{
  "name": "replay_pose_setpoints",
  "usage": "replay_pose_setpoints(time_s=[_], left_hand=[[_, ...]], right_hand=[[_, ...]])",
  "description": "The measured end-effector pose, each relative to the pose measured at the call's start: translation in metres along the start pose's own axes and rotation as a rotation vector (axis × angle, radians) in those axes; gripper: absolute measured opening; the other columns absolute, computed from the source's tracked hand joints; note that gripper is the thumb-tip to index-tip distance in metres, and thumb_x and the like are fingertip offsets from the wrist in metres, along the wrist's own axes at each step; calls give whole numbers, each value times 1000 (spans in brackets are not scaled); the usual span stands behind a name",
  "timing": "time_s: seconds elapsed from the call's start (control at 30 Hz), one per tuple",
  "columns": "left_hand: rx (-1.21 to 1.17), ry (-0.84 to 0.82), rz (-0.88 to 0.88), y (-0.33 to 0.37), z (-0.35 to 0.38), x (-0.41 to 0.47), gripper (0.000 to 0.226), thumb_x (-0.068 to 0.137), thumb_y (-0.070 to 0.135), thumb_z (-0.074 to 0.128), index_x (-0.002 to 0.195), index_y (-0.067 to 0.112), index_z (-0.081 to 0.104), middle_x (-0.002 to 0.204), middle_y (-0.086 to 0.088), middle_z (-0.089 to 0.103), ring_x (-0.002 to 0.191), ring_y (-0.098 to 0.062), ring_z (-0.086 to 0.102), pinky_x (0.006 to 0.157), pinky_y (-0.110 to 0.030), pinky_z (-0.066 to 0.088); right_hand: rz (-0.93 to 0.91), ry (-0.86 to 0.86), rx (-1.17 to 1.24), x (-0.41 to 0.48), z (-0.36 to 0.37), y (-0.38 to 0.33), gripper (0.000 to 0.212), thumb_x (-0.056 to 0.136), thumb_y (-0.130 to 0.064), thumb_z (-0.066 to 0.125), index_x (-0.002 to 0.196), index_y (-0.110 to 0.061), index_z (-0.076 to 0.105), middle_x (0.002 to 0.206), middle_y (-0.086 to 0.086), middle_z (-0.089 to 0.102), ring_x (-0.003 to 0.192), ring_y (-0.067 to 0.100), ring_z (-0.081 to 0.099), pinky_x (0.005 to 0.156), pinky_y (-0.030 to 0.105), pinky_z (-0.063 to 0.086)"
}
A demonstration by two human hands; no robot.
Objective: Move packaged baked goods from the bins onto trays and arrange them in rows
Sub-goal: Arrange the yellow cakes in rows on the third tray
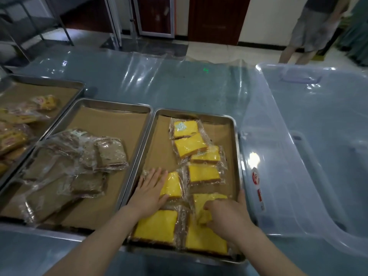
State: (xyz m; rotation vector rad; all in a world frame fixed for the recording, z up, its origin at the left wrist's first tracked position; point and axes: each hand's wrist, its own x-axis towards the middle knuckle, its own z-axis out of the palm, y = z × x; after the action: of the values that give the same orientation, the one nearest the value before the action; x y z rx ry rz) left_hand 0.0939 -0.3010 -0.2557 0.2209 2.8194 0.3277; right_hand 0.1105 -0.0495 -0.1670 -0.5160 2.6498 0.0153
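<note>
Currently left hand (pixel 152 188) flat, fingers spread, pressing one yellow pack (pixel 172 185); right hand (pixel 226 216) pinches the near-right pack (pixel 209 198). Best to slide both square against neighbours, no overlap.

Three trays (pixel 237 148) sit side by side on a table (pixel 179 82); packaged cakes (pixel 187 145) fill the rightmost, a bin (pixel 310 156) beside it.
</note>
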Motion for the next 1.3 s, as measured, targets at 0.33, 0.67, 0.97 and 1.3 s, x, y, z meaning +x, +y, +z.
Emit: replay_pose_setpoints(time_s=[0.33,0.67,0.97,1.3], left_hand=[[180,-3,-12,12,-8,-2,69,98,46,28,146,29,-18,147,0,-30,139,-21,-27,109,-40,-19],[154,23,103,23,-7,-10,64,100,30,31,144,42,-14,151,-6,-25,140,-23,-24,113,-36,-15],[31,70,68,43,-5,-7,61,94,59,18,144,44,-12,157,4,-13,142,-18,-20,111,-37,-18],[183,-29,121,41,6,-9,71,71,85,-5,131,56,-31,146,-2,-41,131,-31,-41,101,-58,-29]], right_hand=[[5,92,204,48,28,4,59,91,-45,54,142,-32,26,160,1,0,128,25,46,111,52,28],[117,200,118,64,12,-4,67,78,-54,63,129,-21,34,138,13,40,128,35,38,110,56,25],[-50,257,205,56,45,-14,75,89,-65,36,149,-33,4,160,5,-4,144,29,-15,113,47,-5],[3,37,199,50,63,-1,85,66,-94,16,132,-62,-25,136,-7,-54,118,35,-53,98,54,-29]])
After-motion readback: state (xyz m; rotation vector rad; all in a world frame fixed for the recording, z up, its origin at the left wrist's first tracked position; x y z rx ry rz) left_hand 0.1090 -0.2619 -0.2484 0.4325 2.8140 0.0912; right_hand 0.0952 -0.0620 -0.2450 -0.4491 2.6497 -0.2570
